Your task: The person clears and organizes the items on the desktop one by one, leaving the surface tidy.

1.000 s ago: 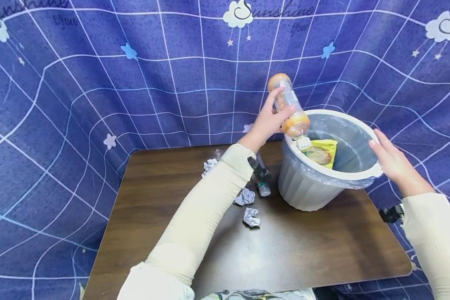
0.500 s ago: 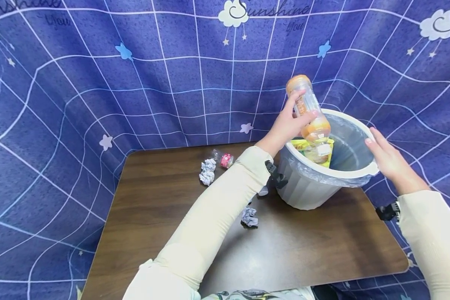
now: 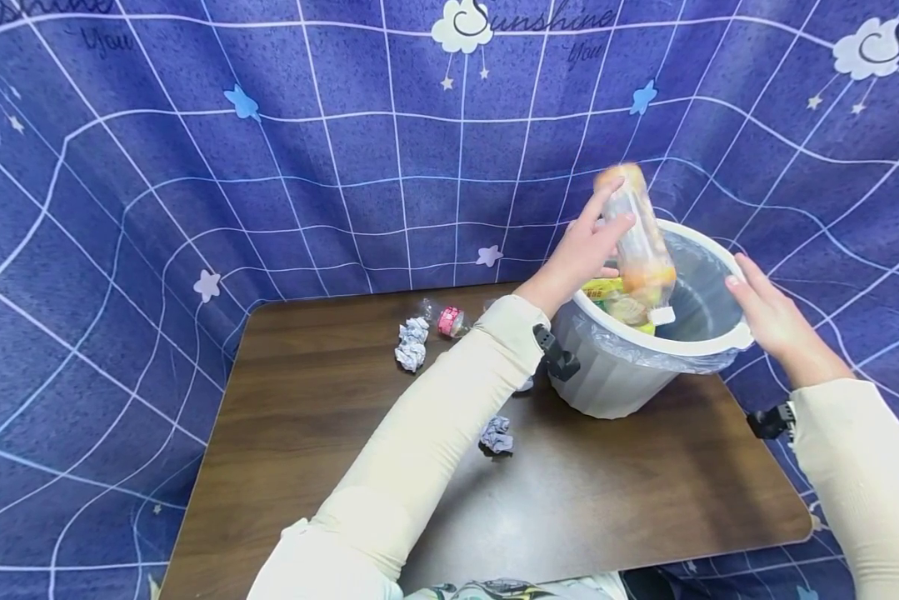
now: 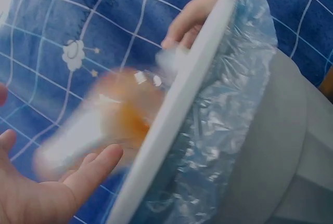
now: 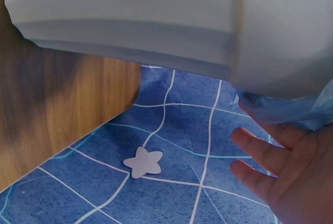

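In the head view a clear plastic bottle (image 3: 644,237) with orange bands and a white cap tilts cap-down over the grey trash bin (image 3: 599,379). It is blurred in the left wrist view. My left hand (image 3: 580,254) is beside the bottle with fingers spread; the left wrist view shows a gap between the palm and the bottle. My right hand (image 3: 779,325) rests at the right side of the bin's white rim, its fingers fairly straight in the right wrist view (image 5: 291,167). A yellow wrapper (image 3: 606,292) lies inside the bin, partly hidden by the bottle.
On the wooden table (image 3: 299,433) lie crumpled paper balls (image 3: 413,343) (image 3: 497,435) and a small clear bottle with a pink label (image 3: 451,322). My left forearm partly covers another bottle's end (image 3: 526,384). A clear liner (image 4: 208,130) folds over the bin's rim. A blue curtain hangs behind.
My left hand has moved right with the bottle over the bin, and its fingers have now come away from it. The bottle sits lower and farther right. The right hand stays at the rim.
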{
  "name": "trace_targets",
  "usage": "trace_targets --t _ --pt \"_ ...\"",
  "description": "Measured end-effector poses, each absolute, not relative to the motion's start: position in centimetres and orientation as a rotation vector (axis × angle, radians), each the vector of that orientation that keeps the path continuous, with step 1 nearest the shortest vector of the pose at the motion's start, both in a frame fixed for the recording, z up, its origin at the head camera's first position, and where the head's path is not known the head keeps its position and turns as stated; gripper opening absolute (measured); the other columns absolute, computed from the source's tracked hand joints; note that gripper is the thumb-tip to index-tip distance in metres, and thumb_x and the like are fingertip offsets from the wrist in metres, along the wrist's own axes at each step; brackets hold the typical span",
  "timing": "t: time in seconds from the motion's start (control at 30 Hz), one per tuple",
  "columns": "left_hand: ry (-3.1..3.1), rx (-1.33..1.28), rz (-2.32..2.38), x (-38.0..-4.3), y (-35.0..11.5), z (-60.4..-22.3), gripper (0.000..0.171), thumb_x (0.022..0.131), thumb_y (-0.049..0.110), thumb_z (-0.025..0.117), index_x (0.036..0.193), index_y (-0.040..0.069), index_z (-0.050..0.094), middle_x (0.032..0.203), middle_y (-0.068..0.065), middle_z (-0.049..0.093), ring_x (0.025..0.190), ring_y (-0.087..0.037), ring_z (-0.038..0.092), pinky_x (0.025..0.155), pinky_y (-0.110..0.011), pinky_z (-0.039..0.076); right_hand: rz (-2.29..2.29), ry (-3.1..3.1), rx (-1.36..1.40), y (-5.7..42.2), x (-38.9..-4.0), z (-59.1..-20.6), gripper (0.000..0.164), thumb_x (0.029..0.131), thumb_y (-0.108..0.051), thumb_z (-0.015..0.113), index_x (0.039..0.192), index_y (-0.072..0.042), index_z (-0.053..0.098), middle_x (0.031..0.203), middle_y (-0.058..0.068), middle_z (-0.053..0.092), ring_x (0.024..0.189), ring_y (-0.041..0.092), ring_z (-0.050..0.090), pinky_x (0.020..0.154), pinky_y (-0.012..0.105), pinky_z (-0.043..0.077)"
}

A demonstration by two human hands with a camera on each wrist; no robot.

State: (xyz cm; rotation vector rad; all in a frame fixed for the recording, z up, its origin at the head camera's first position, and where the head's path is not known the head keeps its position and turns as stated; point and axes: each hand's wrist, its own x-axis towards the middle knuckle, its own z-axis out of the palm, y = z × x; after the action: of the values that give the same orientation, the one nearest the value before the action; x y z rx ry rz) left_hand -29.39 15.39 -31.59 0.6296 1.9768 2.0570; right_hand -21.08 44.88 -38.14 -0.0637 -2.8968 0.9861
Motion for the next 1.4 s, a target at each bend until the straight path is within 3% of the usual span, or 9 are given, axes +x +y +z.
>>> trace_targets --t 0.13,0.3,0.53,0.73,1.17,1.4 --pt "1.965 0.695 2.087 -29.4 14.5 -31.1 0.052 0.105 0.032 0.053 0.154 0.044 0.037 0.12 -0.005 0.052 0.097 -0.026 0.061 0.071 -0.037 0.062 0.994 -2.896 -0.066 44.8 -21.1 -38.2 0.064 0.109 -0.045 0.021 0.163 -0.017 0.0 0.165 0.022 0.001 0.143 0.061 0.008 0.115 0.07 0.007" --pt "1.935 0.707 2.143 -29.8 13.1 -30.9 0.05 0.106 0.032 0.049 0.153 0.043 0.036 0.122 -0.005 0.051 0.096 -0.024 0.061 0.071 -0.033 0.061 0.995 -2.898 -0.075 44.9 -21.1 -38.2 0.064 0.109 -0.045 0.021 0.163 -0.018 -0.001 0.164 0.024 0.002 0.142 0.062 0.008 0.115 0.071 0.008" --pt "1.9 0.662 2.246 -31.0 10.5 -31.7 0.047 0.106 0.032 0.048 0.151 0.043 0.038 0.137 -0.008 0.045 0.101 -0.028 0.061 0.076 -0.042 0.062 1.002 -2.894 -0.073 44.7 -21.1 -38.1 0.065 0.109 -0.045 0.021 0.163 -0.017 0.0 0.164 0.026 0.003 0.142 0.063 0.009 0.114 0.071 0.008" --pt "1.942 0.645 2.281 -32.0 7.9 -32.8 0.047 0.107 0.03 0.046 0.151 0.043 0.037 0.132 -0.01 0.044 0.1 -0.03 0.062 0.075 -0.045 0.062 0.992 -2.896 -0.076 44.7 -21.1 -38.1 0.064 0.109 -0.045 0.021 0.163 -0.017 -0.001 0.164 0.026 0.002 0.141 0.064 0.009 0.114 0.072 0.008" --pt "1.982 0.59 2.304 -32.8 1.2 -36.2 0.049 0.105 0.025 0.048 0.151 0.037 0.039 0.125 -0.017 0.048 0.096 -0.03 0.063 0.079 -0.05 0.06 0.991 -2.883 -0.077 44.6 -21.1 -38.3 0.065 0.109 -0.045 0.022 0.163 -0.016 0.002 0.163 0.029 0.005 0.141 0.063 0.01 0.114 0.072 0.01" --pt "2.038 0.505 2.267 -32.5 -2.6 -39.6 0.052 0.104 0.022 0.05 0.153 0.031 0.038 0.125 -0.017 0.051 0.099 -0.028 0.063 0.076 -0.046 0.061 0.987 -2.887 -0.064 44.7 -21.3 -38.3 0.063 0.109 -0.043 0.021 0.163 -0.016 0.0 0.163 0.027 0.003 0.142 0.063 0.009 0.114 0.071 0.009"
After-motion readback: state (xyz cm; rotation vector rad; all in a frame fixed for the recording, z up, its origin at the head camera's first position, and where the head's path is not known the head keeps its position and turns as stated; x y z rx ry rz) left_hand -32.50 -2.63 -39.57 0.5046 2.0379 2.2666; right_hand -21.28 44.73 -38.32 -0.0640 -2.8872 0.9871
